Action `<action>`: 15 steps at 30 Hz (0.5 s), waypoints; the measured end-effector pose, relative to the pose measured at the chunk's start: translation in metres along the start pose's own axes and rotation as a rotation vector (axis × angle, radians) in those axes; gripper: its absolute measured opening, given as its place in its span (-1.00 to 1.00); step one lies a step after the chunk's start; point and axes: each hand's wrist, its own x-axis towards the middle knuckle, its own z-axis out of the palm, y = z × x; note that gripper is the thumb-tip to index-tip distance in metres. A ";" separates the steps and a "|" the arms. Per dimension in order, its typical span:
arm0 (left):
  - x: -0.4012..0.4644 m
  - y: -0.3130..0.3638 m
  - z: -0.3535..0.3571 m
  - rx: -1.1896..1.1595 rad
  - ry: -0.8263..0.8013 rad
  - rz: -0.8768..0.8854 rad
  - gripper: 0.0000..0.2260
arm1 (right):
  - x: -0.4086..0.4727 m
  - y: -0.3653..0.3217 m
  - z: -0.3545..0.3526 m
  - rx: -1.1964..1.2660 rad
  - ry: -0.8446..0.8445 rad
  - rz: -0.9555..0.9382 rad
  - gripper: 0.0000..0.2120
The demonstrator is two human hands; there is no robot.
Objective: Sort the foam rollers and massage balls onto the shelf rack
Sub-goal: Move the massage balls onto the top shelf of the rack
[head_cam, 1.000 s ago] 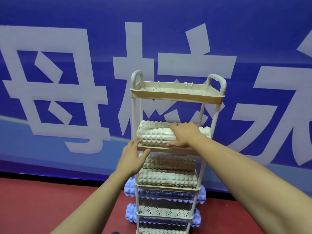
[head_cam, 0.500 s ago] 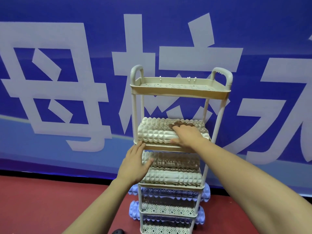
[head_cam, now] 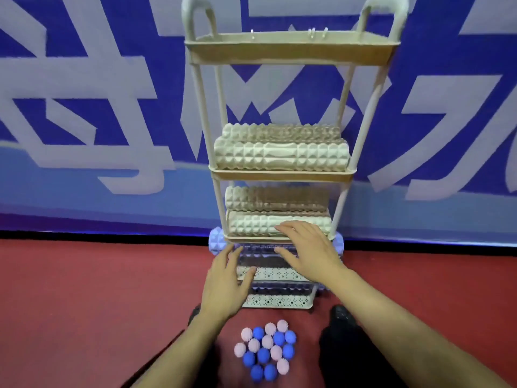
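While fingers spread, both hands [head_cam: 309, 250] front the shelf rack [head_cam: 291, 51].

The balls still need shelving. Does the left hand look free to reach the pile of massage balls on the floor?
Probably yes. The left hand is open and empty just above the massage balls, which lie uncovered on the red floor in front of the shelf rack; nothing sits between them.
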 end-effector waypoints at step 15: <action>-0.097 -0.118 0.196 -0.005 -0.573 -0.374 -0.40 | -0.165 0.065 0.246 0.089 -0.805 0.368 -0.35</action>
